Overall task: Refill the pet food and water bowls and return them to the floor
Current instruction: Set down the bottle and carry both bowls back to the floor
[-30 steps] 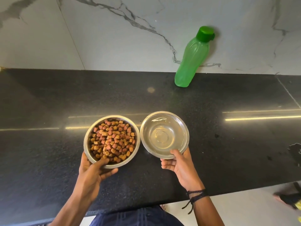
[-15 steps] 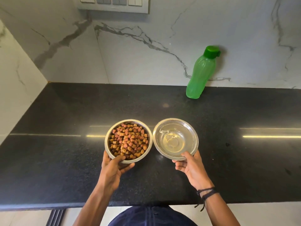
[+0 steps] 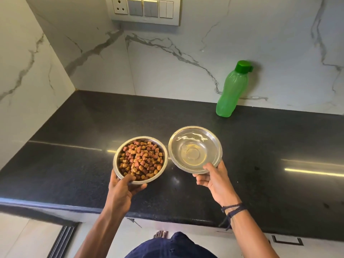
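A steel food bowl [image 3: 119, 155] full of brown and reddish kibble is gripped at its near rim by my left hand [image 3: 122, 190]. To its right, a steel water bowl [image 3: 175, 146] holds clear water; my right hand [image 3: 216, 181] grips its near rim, thumb over the edge. Both bowls are held over the black counter [image 3: 74, 164], apparently lifted a little off it and slightly apart from each other.
A green plastic bottle [image 3: 230, 90] with its cap on leans against the marble back wall. A switch panel [image 3: 145, 10] is on that wall. A marble side wall [image 3: 28, 81] bounds the counter at left. Light floor and my bare foot [image 3: 161, 234] show below the counter edge.
Both bowls have come up off the counter in my hands and drawn slightly apart. The view has pulled back and tilted up, showing the switch panel and floor.
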`<state>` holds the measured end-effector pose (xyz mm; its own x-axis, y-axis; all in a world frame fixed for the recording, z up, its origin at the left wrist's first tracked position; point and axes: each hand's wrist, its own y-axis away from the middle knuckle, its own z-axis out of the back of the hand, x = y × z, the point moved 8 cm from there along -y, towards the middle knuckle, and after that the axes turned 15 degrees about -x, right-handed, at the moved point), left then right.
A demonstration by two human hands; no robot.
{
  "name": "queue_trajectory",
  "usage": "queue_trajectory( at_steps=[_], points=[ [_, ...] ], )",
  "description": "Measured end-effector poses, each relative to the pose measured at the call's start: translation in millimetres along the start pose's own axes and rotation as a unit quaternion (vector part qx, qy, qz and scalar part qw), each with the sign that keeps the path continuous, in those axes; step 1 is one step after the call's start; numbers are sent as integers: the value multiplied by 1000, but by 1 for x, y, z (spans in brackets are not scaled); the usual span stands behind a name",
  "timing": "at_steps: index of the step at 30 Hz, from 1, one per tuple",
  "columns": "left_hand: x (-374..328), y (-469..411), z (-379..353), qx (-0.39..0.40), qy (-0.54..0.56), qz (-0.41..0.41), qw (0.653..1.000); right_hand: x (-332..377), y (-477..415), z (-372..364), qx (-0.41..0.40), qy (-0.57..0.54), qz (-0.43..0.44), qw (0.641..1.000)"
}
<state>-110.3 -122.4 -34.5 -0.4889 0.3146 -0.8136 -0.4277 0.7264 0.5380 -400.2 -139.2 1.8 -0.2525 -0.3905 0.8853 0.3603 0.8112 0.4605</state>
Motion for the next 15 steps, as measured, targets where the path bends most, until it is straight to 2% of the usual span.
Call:
queue_trajectory(
  at_steps=[15],
  points=[
    [-30, 91, 114, -109, 90, -69, 988, -12, 66, -43, 126, 69, -7, 990]
  ],
)
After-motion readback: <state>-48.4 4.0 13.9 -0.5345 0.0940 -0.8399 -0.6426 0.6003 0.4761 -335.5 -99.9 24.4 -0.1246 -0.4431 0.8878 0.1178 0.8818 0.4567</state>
